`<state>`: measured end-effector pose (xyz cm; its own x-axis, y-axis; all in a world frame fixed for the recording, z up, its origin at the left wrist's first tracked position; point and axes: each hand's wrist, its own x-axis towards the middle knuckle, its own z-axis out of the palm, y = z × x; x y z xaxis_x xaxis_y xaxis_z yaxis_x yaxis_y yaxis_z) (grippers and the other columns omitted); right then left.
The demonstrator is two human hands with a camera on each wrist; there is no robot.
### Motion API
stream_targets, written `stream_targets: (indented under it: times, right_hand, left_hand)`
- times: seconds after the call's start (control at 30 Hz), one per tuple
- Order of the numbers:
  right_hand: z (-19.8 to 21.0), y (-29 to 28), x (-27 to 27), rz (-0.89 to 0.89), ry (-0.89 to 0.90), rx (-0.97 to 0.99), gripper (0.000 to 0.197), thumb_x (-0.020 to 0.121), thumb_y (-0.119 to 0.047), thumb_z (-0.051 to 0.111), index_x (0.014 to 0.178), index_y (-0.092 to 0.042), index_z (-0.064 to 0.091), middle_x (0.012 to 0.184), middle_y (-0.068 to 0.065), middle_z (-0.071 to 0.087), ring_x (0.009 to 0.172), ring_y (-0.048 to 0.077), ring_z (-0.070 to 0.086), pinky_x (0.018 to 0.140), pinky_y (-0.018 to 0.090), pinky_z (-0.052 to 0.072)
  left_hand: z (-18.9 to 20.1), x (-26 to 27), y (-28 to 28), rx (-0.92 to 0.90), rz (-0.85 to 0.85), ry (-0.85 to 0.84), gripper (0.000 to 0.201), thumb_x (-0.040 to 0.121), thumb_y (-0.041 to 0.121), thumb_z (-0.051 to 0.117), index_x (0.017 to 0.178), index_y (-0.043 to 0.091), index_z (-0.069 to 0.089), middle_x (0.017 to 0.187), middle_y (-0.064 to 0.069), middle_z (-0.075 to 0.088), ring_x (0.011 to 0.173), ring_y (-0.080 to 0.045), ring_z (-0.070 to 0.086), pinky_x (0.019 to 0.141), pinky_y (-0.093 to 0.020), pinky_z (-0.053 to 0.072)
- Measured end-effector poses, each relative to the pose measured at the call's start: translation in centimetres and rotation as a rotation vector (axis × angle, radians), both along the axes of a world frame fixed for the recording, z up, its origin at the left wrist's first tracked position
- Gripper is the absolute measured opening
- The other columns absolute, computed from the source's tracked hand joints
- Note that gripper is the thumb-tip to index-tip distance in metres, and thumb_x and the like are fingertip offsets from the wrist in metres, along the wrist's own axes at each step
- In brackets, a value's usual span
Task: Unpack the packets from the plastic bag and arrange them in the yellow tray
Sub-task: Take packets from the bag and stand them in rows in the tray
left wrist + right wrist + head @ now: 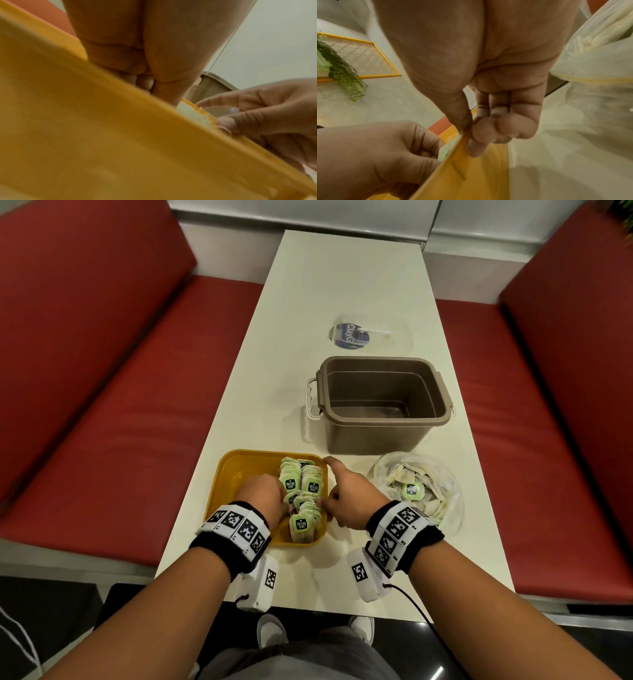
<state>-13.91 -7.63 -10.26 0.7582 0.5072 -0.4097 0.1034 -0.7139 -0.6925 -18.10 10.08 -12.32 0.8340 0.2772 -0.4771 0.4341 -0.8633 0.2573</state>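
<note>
The yellow tray (236,474) sits near the table's front edge, with several green-labelled packets (303,491) standing in rows along its right side. My left hand (265,498) is inside the tray, fingers curled around packets at the middle of the rows. In the left wrist view the tray wall (102,135) hides its fingertips. My right hand (342,499) pinches the tray's right rim (465,136), thumb inside and fingers outside. The clear plastic bag (442,508), holding more packets (411,489), lies just right of that hand.
An empty brown tub (380,402) with white handles stands behind the tray and bag. A clear wrapper with a blue label (352,333) lies farther back. Red benches (102,405) flank the narrow white table (342,275).
</note>
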Motion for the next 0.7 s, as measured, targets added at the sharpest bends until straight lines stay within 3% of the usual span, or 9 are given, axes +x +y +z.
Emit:
stream_targets:
  times: [0.07, 0.23, 0.33, 0.57, 0.7]
  right_hand:
    - [-0.1, -0.1, 0.0, 0.004, -0.004, -0.004, 0.067, 0.094, -0.014, 0.060, 0.149, -0.026, 0.024, 0.080, 0.003, 0.068, 0.040, -0.001, 0.056, 0.045, 0.023, 0.049]
    - [-0.2, -0.1, 0.0, 0.012, -0.001, -0.027, 0.068, 0.093, -0.015, 0.061, 0.149, -0.027, 0.022, 0.083, 0.007, 0.071, 0.049, 0.009, 0.062, 0.053, 0.032, 0.059]
    - [-0.2, 0.0, 0.0, 0.015, -0.004, -0.027, 0.067, 0.093, -0.015, 0.060, 0.148, -0.027, 0.023, 0.083, 0.008, 0.071, 0.049, 0.009, 0.061, 0.053, 0.031, 0.058]
    - [-0.2, 0.0, -0.1, 0.003, 0.016, -0.005, 0.068, 0.094, -0.014, 0.061, 0.149, -0.027, 0.023, 0.078, 0.003, 0.068, 0.039, 0.000, 0.057, 0.045, 0.024, 0.050]
    - [-0.1, 0.0, -0.2, 0.000, 0.019, 0.006, 0.066, 0.094, -0.014, 0.060, 0.148, -0.027, 0.024, 0.084, 0.004, 0.066, 0.039, -0.001, 0.057, 0.043, 0.022, 0.047]
  left_hand:
    - [0.0, 0.0, -0.4, 0.009, -0.014, -0.032, 0.014, 0.090, 0.027, 0.066, 0.101, 0.019, 0.072, 0.098, -0.006, 0.071, 0.094, -0.025, 0.064, 0.080, -0.030, 0.052]
    - [-0.1, 0.9, -0.3, 0.057, 0.055, -0.120, 0.011, 0.088, 0.015, 0.061, 0.090, 0.017, 0.071, 0.091, -0.008, 0.071, 0.087, -0.029, 0.065, 0.075, -0.032, 0.054]
    - [-0.1, 1.2, -0.2, 0.067, 0.083, -0.116, 0.013, 0.084, 0.014, 0.065, 0.097, 0.015, 0.067, 0.094, -0.009, 0.069, 0.091, -0.030, 0.064, 0.077, -0.035, 0.055]
    - [-1.2, 1.1, -0.1, 0.038, 0.156, -0.063, 0.057, 0.074, 0.027, 0.082, 0.113, 0.011, 0.044, 0.101, -0.008, 0.065, 0.095, -0.029, 0.064, 0.076, -0.036, 0.054]
    - [-1.6, 0.9, -0.1, 0.114, 0.104, -0.005, 0.048, 0.083, 0.022, 0.073, 0.118, 0.010, 0.042, 0.100, -0.008, 0.065, 0.094, -0.027, 0.064, 0.066, -0.031, 0.049]
